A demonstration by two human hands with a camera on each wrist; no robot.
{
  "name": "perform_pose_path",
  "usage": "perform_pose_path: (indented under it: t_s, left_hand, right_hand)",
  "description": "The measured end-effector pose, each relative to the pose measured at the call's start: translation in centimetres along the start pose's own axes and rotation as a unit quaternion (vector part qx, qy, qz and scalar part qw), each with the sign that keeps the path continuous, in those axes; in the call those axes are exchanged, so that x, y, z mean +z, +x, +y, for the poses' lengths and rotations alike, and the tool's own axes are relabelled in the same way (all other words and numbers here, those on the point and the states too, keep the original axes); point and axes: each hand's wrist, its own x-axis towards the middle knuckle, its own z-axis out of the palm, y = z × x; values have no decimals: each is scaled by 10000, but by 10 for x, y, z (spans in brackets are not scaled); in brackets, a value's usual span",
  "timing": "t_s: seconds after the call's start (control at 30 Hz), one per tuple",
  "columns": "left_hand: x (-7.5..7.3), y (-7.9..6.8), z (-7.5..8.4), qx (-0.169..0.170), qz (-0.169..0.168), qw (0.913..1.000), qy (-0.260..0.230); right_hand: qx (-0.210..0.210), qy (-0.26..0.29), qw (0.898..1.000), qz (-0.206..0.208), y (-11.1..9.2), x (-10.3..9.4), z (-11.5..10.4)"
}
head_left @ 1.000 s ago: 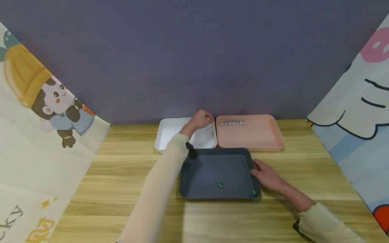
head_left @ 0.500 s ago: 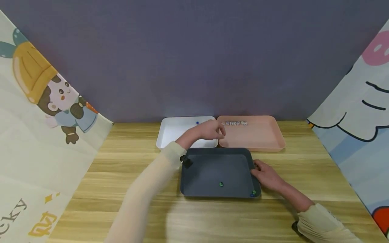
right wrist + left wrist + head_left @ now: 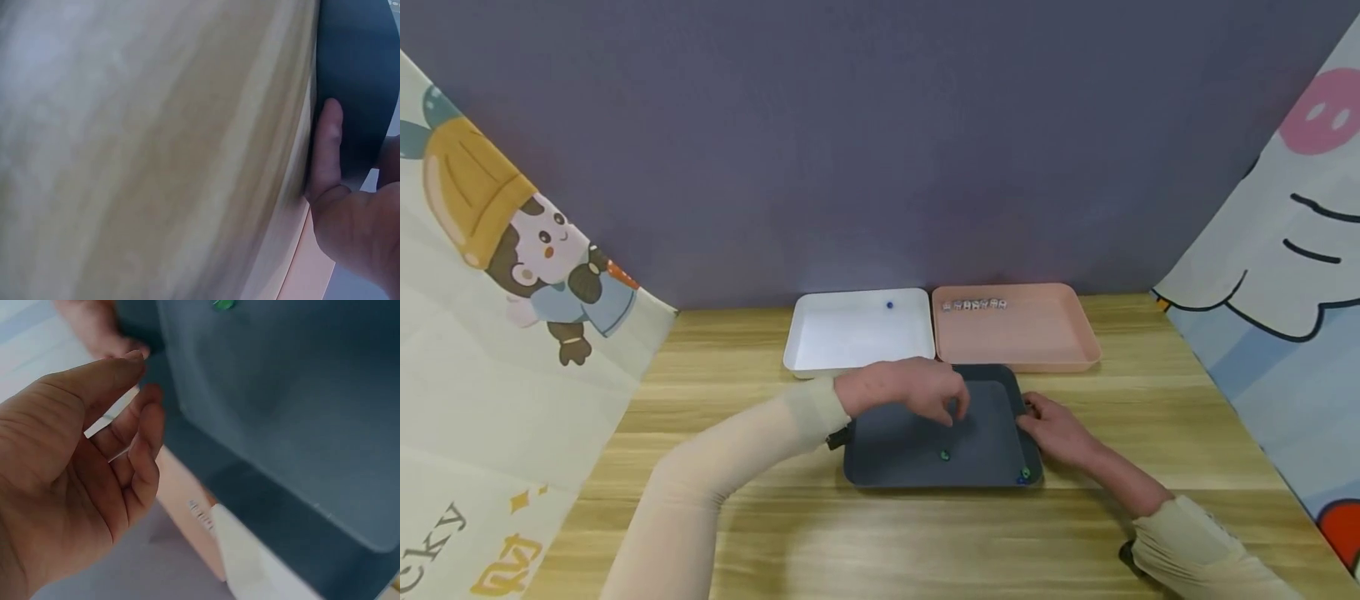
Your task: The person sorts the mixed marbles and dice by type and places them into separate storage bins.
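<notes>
My left hand [image 3: 928, 390] hovers over the dark grey tray [image 3: 895, 475], its fingers loosely bent. In the left wrist view a gap shows between thumb and fingertips, with nothing held. A small glossy green bead-like piece [image 3: 945, 456] lies on the tray floor, just nearer than that hand. Another green piece [image 3: 1026, 472] and a blue one [image 3: 1022, 481] sit together in the tray's near right corner. My right hand [image 3: 1060, 433] grips the tray's right rim, thumb along the edge; its other fingers are partly hidden.
Behind the dark tray stand a white tray [image 3: 842, 333] with one small blue piece [image 3: 890, 305] and a pink tray [image 3: 1037, 333]. A row of several small white cubes [image 3: 975, 305] lies along the pink tray's back. A grey wall [image 3: 880, 150] rises behind.
My left hand has come from the white tray toward me, over the dark tray. The blue piece now shows in the white tray. My right hand has stayed on the rim.
</notes>
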Motion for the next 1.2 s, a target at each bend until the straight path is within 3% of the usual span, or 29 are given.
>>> perform_pose_path:
  t_s: [0.27, 0.47, 0.6, 0.83, 1.2]
  left_hand:
    - [23, 10, -6, 99, -320, 9991, -272]
    - [33, 17, -10, 268, -377, 9981, -401]
    - [39, 22, -12, 459, -311, 9976, -410]
    - [49, 27, -18, 405, -264, 9960, -747]
    - [53, 28, -18, 378, -81, 9981, -475]
  right_hand:
    - [133, 89, 9999, -14, 0, -1, -2]
    - [202, 189, 9996, -47, -2, -1, -4]
    - [238, 153, 9996, -36, -2, -1, -6]
    - [298, -58, 9995, -2, -1, -1, -8]
    - [445, 452, 9979, -127, -3, -1, -9]
